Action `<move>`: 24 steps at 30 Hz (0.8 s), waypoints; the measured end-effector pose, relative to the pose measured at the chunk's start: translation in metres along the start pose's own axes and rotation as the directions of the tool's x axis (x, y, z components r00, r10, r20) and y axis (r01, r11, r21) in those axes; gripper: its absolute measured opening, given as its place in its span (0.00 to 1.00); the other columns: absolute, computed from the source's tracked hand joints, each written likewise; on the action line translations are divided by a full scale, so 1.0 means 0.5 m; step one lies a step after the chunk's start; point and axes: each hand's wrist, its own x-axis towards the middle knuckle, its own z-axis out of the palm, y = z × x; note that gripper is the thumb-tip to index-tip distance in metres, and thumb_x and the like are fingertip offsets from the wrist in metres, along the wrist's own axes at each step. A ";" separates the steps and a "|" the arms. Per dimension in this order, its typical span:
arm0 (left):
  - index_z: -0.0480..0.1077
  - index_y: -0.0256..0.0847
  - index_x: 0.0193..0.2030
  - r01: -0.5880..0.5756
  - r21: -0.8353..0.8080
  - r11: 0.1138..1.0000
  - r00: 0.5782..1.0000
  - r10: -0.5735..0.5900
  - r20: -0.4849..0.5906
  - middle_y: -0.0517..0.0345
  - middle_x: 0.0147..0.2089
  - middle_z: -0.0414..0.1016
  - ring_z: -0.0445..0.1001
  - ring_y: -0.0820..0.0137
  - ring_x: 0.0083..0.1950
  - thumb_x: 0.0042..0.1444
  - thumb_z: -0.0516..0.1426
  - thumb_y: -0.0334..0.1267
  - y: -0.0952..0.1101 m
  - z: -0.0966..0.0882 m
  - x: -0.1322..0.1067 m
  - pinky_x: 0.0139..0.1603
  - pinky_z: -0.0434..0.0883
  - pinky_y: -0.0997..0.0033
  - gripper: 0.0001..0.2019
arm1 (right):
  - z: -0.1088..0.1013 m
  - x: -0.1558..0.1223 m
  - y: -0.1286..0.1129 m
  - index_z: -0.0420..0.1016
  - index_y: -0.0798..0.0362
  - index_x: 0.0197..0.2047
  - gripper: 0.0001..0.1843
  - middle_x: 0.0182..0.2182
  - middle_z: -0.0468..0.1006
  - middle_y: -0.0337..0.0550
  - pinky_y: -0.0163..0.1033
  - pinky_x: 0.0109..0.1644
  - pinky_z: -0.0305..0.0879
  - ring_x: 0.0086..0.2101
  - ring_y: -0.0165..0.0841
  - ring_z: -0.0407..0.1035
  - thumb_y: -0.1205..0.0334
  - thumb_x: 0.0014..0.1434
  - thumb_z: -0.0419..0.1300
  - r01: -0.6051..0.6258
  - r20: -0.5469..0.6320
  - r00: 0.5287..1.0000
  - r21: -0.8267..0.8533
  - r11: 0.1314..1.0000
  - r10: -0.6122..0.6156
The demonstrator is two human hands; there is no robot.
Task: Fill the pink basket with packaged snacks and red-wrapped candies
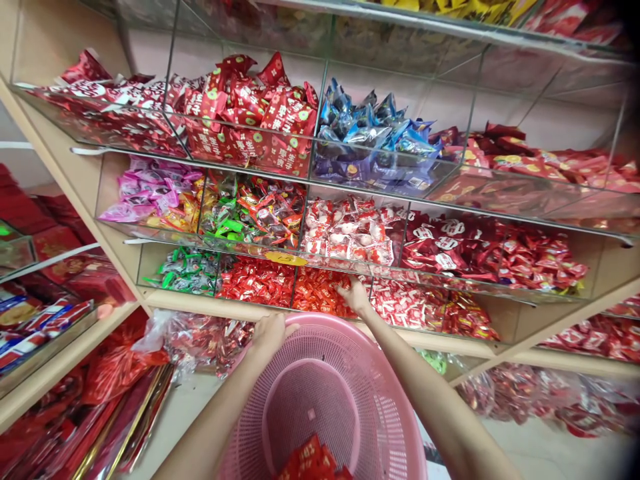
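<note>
Basket (383, 400); red packets (311, 461) inside

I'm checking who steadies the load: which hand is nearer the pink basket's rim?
The left. The left hand rests on the pink basket at its far rim; the right hand is past that rim, at the red candies.

The left forearm (215, 407) and right forearm (425, 380) are slim and bare along their whole visible length, tapering to narrow wrists (367, 313) and bare fingers (349, 293).
</note>
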 end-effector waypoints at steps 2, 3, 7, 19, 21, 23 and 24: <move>0.70 0.40 0.47 -0.018 0.004 1.000 1.000 0.018 -0.021 0.44 0.42 0.76 0.74 0.58 0.45 0.57 0.42 0.57 -0.001 0.005 0.002 0.43 0.67 0.64 0.27 | 0.000 -0.003 -0.003 0.56 0.57 0.57 0.27 0.44 0.73 0.50 0.34 0.27 0.67 0.33 0.35 0.70 0.55 0.56 0.51 -0.019 0.007 1.000 0.059 0.998 0.019; 0.70 0.40 0.47 -0.027 0.004 1.000 0.999 0.027 -0.030 0.44 0.42 0.77 0.74 0.58 0.45 0.57 0.41 0.57 -0.001 0.007 0.003 0.42 0.67 0.63 0.27 | -0.002 -0.006 -0.006 0.55 0.57 0.58 0.28 0.44 0.73 0.50 0.34 0.25 0.67 0.31 0.34 0.70 0.55 0.56 0.51 -0.026 0.010 1.000 0.086 0.996 0.025; 0.70 0.40 0.47 -0.030 0.000 1.000 0.999 0.030 -0.038 0.45 0.42 0.77 0.75 0.57 0.44 0.57 0.42 0.57 -0.005 0.008 0.003 0.41 0.68 0.63 0.27 | -0.023 -0.031 -0.026 0.57 0.56 0.56 0.27 0.44 0.72 0.48 0.33 0.22 0.67 0.29 0.32 0.70 0.52 0.56 0.51 -0.021 0.023 1.000 0.175 0.984 0.017; 0.67 0.43 0.52 0.019 -0.003 1.000 1.000 -0.019 -0.022 0.44 0.43 0.77 0.74 0.57 0.45 0.57 0.47 0.54 -0.026 0.006 -0.007 0.43 0.68 0.64 0.23 | -0.031 -0.367 -0.138 0.68 0.49 0.47 0.20 0.42 0.72 0.40 0.37 0.46 0.63 0.41 0.34 0.67 0.58 0.50 0.63 0.334 0.422 0.758 0.402 0.852 -0.497; 0.68 0.42 0.51 0.012 -0.001 1.000 1.000 -0.012 -0.028 0.43 0.43 0.77 0.75 0.57 0.45 0.56 0.47 0.54 -0.026 0.007 -0.008 0.43 0.68 0.63 0.24 | -0.021 -0.415 -0.142 0.67 0.47 0.50 0.25 0.44 0.72 0.40 0.35 0.44 0.64 0.41 0.34 0.68 0.57 0.48 0.64 0.422 0.541 0.633 0.359 0.833 -0.554; 0.68 0.42 0.51 0.008 -0.005 1.000 1.000 -0.008 -0.030 0.43 0.42 0.77 0.75 0.56 0.45 0.56 0.47 0.55 -0.026 0.007 -0.008 0.42 0.68 0.63 0.24 | -0.013 -0.446 -0.140 0.65 0.46 0.52 0.25 0.45 0.72 0.40 0.34 0.42 0.65 0.41 0.34 0.69 0.57 0.50 0.63 0.532 0.613 0.531 0.298 0.793 -0.586; 0.68 0.43 0.51 0.011 -0.009 1.000 1.000 -0.011 -0.029 0.43 0.42 0.77 0.75 0.56 0.45 0.56 0.47 0.55 -0.025 0.006 -0.008 0.42 0.68 0.63 0.24 | -0.008 -0.456 -0.137 0.65 0.46 0.52 0.23 0.45 0.72 0.40 0.33 0.39 0.65 0.39 0.33 0.70 0.58 0.53 0.61 0.592 0.636 0.488 0.263 0.762 -0.598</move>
